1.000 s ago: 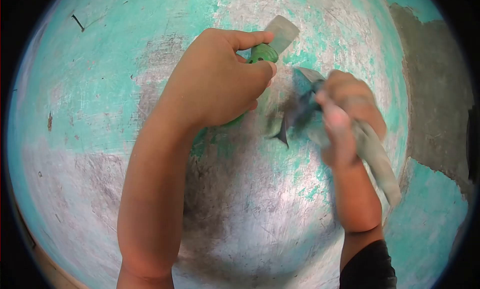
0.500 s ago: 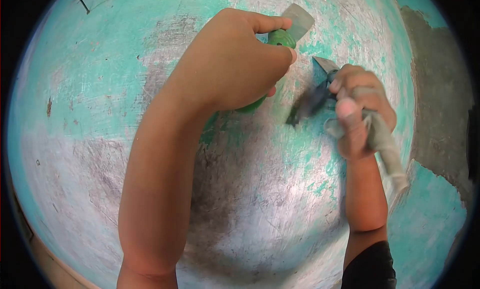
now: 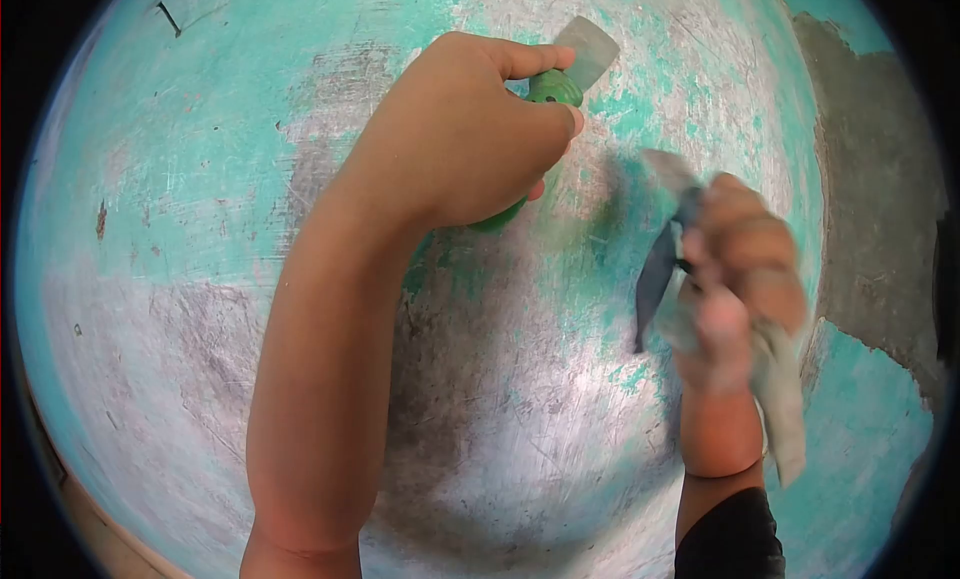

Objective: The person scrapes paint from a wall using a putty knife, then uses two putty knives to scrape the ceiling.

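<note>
My left hand (image 3: 475, 129) is closed around the green handle of a putty knife (image 3: 590, 51). Its broad, pale blade points up and to the right against the wall (image 3: 500, 369). Lower on the right, my right hand (image 3: 745, 254), blurred by motion, grips a second putty knife (image 3: 668, 169) whose narrower blade points up and left. A dark strip of cloth (image 3: 656, 279) dangles from around that tool. Out of the same hand hangs a pale cloth (image 3: 780, 404). Most of both handles is hidden by my fingers.
Turquoise paint on the wall is scraped through to whitish and grey patches. A nail (image 3: 168, 17) sticks out at the upper left. Rough grey cement (image 3: 870, 179) runs down the right side. A floor edge (image 3: 110, 539) shows at the lower left.
My right hand has moved down and slightly right with its putty knife and cloths, away from the left one. My left hand has stayed nearly still, shifting slightly down and left.
</note>
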The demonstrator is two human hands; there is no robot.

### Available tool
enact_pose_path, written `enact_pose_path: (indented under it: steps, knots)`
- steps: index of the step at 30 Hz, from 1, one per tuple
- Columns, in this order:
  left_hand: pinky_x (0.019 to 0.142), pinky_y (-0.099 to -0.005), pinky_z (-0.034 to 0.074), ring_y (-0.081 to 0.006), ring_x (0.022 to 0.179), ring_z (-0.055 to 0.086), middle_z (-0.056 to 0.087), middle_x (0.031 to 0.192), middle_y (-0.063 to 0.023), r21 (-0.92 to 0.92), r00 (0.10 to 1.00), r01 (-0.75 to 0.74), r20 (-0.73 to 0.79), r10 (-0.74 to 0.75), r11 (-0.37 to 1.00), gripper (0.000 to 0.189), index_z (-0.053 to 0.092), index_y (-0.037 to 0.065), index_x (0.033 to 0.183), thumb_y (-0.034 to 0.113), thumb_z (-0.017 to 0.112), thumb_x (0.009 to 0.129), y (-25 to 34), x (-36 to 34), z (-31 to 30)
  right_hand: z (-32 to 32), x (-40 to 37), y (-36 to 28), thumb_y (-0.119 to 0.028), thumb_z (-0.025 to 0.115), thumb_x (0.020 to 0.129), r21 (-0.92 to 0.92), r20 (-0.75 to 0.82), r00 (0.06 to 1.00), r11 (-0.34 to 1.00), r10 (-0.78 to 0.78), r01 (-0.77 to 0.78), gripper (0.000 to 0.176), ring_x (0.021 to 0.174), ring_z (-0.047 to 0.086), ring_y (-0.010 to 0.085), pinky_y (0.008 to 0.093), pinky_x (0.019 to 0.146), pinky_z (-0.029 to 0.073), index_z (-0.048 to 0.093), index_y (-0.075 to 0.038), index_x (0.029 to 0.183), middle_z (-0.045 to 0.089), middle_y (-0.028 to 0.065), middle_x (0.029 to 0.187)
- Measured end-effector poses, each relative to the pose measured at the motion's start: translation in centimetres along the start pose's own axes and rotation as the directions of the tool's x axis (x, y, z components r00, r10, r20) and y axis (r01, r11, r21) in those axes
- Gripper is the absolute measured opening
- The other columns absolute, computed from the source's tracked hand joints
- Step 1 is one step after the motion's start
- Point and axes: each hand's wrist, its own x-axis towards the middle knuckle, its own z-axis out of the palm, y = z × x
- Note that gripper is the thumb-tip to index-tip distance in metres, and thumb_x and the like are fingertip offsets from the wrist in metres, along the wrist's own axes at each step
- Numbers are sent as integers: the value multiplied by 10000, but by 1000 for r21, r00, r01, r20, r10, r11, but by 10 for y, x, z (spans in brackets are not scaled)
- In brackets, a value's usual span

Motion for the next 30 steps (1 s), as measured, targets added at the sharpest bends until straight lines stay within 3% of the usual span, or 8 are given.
enact_pose_path:
  steps: [1, 5, 6, 8, 13, 19, 24, 30]
  knots:
    - [469, -200, 396, -60, 544, 556, 651, 766, -12, -4, 1000, 6, 1, -6, 1000, 492, 532, 38, 1284, 140, 612, 809, 1, 0, 0, 1, -3, 1, -127, 589, 820, -88, 81, 994, 994, 78, -71, 160, 762, 512, 252, 396, 724, 426, 481, -34, 748, 518, 120, 791]
    - [474, -207, 400, -61, 546, 555, 651, 765, -12, -6, 999, 34, 7, -34, 999, 487, 537, 47, 1283, 147, 613, 812, 2, -3, 2, 3, 8, 18, -47, 624, 767, 233, -186, 955, 954, 233, -187, 111, 651, 545, 215, 346, 635, 474, 537, -5, 714, 577, 122, 737]
    - [476, -208, 402, -62, 546, 556, 650, 764, -12, -8, 1000, 27, 11, -27, 1000, 486, 538, 49, 1283, 148, 613, 812, 2, -3, 2, 0, 6, 24, -53, 622, 770, 118, -222, 966, 987, 131, -107, 123, 640, 534, 204, 340, 632, 471, 523, -8, 714, 575, 128, 757]
    - [481, -210, 406, -65, 547, 558, 650, 762, -12, 1, 1000, 2, 9, -2, 1000, 484, 540, 52, 1282, 152, 612, 814, 0, -2, 0, -1, 6, 7, -61, 622, 772, 271, -255, 967, 962, 32, 39, 133, 640, 533, 201, 337, 622, 469, 514, -9, 715, 575, 130, 752]
    - [490, -211, 411, -67, 552, 563, 647, 755, -8, -3, 1000, 9, 23, -9, 1000, 488, 539, 57, 1285, 156, 615, 813, 0, -2, 0, 2, 2, 24, 15, 613, 765, 157, -43, 999, 987, 31, -24, 121, 674, 560, 202, 323, 658, 487, 512, -19, 710, 576, 132, 764]
    - [486, -219, 418, -71, 547, 565, 639, 739, -5, 8, 1000, -4, -11, 4, 1000, 488, 528, 45, 1292, 146, 612, 822, -3, -5, -1, 11, 1, 25, 25, 618, 749, 13, -105, 991, 997, 81, -80, 134, 667, 554, 212, 306, 663, 482, 506, -20, 692, 568, 129, 735]
    - [458, -221, 411, -72, 537, 564, 629, 722, -2, -48, 999, -39, -6, 39, 998, 479, 518, 27, 1294, 124, 617, 835, -8, -10, -2, 11, -14, 10, -86, 619, 814, 133, -26, 994, 986, 108, -103, 166, 706, 526, 239, 358, 677, 460, 491, -16, 735, 541, 132, 779]
    - [435, -224, 402, -69, 534, 563, 600, 687, 5, -29, 998, -65, -11, 65, 997, 472, 511, 13, 1293, 107, 622, 844, -11, -13, -4, 10, 8, 19, 29, 625, 752, 45, -91, 983, 987, 159, -155, 108, 688, 548, 205, 311, 657, 471, 535, -15, 713, 554, 100, 725]
